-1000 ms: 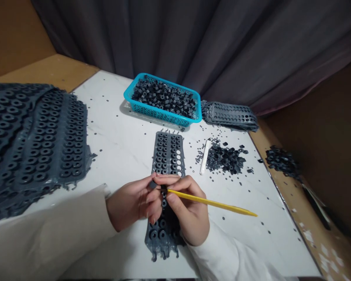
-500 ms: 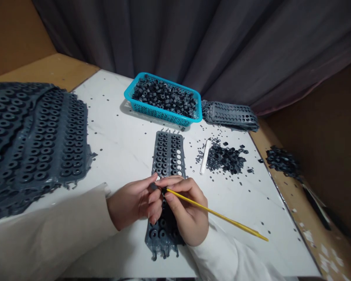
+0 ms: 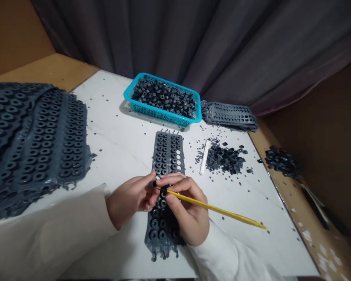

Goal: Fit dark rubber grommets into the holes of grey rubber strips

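My right hand [image 3: 188,208] is closed around a thin yellow stick [image 3: 222,211] with a dark tip, which slants down to the right. Fingertips of my left hand [image 3: 131,199] pinch a small dark rubber piece [image 3: 155,183] close to the stick's tip. Whether the tip is inside the piece I cannot tell. Both hands are over a long dark grey rubber sheet [image 3: 165,146] with rows of raised rings. Several round holes show along its right side, and my hands hide its middle.
A blue basket [image 3: 163,113] full of small dark pieces stands at the back. Stacked ring sheets [image 3: 35,144] lie left, and a perforated strip pile [image 3: 232,114] back right. Right of the sheet are a white pen-like tool [image 3: 204,157] and loose scraps [image 3: 226,159].
The fingers of my left hand have curled in, and the small piece has turned and risen slightly. The yellow stick's far end has swung a little upward.
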Demonstrator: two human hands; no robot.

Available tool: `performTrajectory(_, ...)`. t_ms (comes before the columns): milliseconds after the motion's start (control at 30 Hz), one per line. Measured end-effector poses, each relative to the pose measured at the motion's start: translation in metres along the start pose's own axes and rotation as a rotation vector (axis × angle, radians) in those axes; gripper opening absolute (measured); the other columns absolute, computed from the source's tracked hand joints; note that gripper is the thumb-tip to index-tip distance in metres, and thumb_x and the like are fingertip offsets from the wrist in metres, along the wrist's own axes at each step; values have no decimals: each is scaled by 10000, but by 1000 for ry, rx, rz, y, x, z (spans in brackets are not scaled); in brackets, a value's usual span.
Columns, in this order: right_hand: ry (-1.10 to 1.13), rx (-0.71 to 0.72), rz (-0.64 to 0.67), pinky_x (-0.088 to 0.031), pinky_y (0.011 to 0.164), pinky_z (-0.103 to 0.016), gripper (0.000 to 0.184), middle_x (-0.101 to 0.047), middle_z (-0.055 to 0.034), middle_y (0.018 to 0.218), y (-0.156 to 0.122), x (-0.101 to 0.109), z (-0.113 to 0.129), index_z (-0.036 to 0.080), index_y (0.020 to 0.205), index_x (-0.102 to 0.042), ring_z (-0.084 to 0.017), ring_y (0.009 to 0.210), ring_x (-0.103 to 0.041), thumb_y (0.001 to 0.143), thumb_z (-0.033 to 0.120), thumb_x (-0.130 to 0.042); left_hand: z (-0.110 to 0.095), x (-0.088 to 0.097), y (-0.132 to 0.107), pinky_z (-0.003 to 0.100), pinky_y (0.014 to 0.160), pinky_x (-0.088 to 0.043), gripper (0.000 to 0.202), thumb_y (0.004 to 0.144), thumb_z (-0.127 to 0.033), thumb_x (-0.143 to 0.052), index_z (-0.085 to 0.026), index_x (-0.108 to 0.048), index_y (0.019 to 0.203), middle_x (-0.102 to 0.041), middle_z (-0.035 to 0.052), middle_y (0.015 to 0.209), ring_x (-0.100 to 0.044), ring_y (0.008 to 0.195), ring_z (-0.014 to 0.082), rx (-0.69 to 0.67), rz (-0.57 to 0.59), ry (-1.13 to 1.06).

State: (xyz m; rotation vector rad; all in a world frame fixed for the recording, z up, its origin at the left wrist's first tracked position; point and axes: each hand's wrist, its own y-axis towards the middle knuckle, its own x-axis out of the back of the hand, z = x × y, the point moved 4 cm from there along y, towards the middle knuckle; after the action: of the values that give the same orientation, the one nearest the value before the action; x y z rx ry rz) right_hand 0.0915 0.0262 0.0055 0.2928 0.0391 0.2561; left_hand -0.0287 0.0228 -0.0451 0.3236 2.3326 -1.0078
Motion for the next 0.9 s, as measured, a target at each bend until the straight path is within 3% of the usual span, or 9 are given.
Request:
performTrajectory(233, -97, 11, 73, -454, 872, -458, 101, -690, -64, 933, 4, 2, 1, 227, 833, -569, -225, 971, -596, 815, 129, -581, -8, 1, -4, 207, 448, -224, 444, 706, -565, -601, -151, -485, 594, -438, -44, 428, -349, 406, 67, -106, -104, 180)
performTrajectory(367, -173, 56, 105, -451, 867, -459, 128, -702, -59, 909, 7, 2, 6, 229, 829, -579, -228, 962, -594, 789, 109, -600, -9, 3, -3, 221, 431, -181, 436, 736, -573, -551, -159, -501, 609, -422, -45, 403, -322, 387, 73, -129, -103, 253)
performTrajectory(567, -236, 120, 133, -455, 843, -438, 147, -705, -42, 892, 7, 0, 10, 235, 830, -579, -214, 917, -599, 787, 95, -591, -11, 2, -5, 225, 428, -230, 486, 797, -573, -465, -152, -508, 558, -473, -10, 431, -354, 409, 80, -217, -101, 421)
performTrajectory(667, -199, 65, 124, -450, 845, -431, 121, -693, -45, 919, 5, 1, 7, 234, 839, -572, -208, 928, -583, 815, 115, -574, -15, 1, -8, 218, 435, -262, 438, 801, -537, -477, -143, -533, 618, -488, -8, 467, -385, 427, 85, -239, -125, 396)
performTrajectory(800, -70, -41, 41, -452, 844, -416, 52, -672, -55, 923, 5, 4, 0, 221, 825, -555, -203, 918, -591, 853, 177, -552, -24, 0, -14, 216, 480, -351, 352, 738, -465, -572, -144, -579, 880, -531, -12, 560, -476, 502, 112, -292, -85, 297)
performTrajectory(900, 53, -109, 1, -472, 811, -378, 40, -660, -49, 910, 6, 5, -3, 213, 822, -541, -188, 886, -605, 861, 211, -553, -29, 0, -18, 216, 512, -388, 287, 678, -335, -664, -156, -570, 881, -552, -20, 576, -511, 523, 112, -352, -69, 360)
